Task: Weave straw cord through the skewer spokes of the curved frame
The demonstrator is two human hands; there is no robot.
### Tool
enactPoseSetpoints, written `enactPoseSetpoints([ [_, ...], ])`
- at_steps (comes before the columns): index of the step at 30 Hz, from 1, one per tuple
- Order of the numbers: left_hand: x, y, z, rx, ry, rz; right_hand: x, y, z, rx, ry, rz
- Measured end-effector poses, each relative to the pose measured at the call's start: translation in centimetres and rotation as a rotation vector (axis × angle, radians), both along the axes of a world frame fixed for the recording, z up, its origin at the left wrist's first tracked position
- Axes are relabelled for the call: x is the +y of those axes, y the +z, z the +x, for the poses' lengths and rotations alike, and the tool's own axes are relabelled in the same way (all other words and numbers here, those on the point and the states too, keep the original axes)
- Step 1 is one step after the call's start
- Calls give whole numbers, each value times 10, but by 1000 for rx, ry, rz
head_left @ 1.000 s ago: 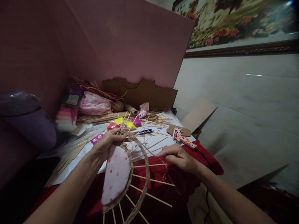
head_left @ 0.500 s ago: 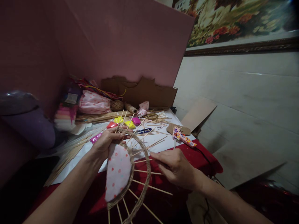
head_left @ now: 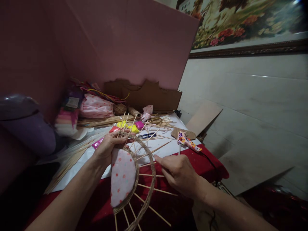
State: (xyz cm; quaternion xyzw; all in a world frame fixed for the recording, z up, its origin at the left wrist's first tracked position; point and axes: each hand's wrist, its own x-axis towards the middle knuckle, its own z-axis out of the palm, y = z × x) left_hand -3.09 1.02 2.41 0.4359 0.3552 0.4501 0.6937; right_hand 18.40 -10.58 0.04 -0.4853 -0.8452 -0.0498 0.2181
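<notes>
While the left hand (head_left: 111, 144) grasps a half-round brown-twine, pale-stick, dotted-fabric frame (head_left: 137, 173), likely to steady it, the right hand (head_left: 179, 171), grip unclear, is beside its outer rim.

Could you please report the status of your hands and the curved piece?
Left hand gripping curved twine piece near its top. Right hand close by the outer band, contact unclear. Glue gun apart, beyond right hand.
</notes>
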Motion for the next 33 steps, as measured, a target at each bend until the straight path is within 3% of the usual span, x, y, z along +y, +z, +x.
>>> enactPoseSetpoints([
  [7, 2, -2, 0, -6, 6, 2, 1, 5, -1, -122, 7, 17],
  [19, 2, -3, 0, -2, 31, 11, -6, 7, -4, 212, 41, -77],
  [27, 1, -3, -1, 10, 1, 36, -4, 11, -3, -146, -91, -58],
  [33, 3, -6, 0, -5, -34, 44, -3, 18, -3, -220, -92, -79],
])
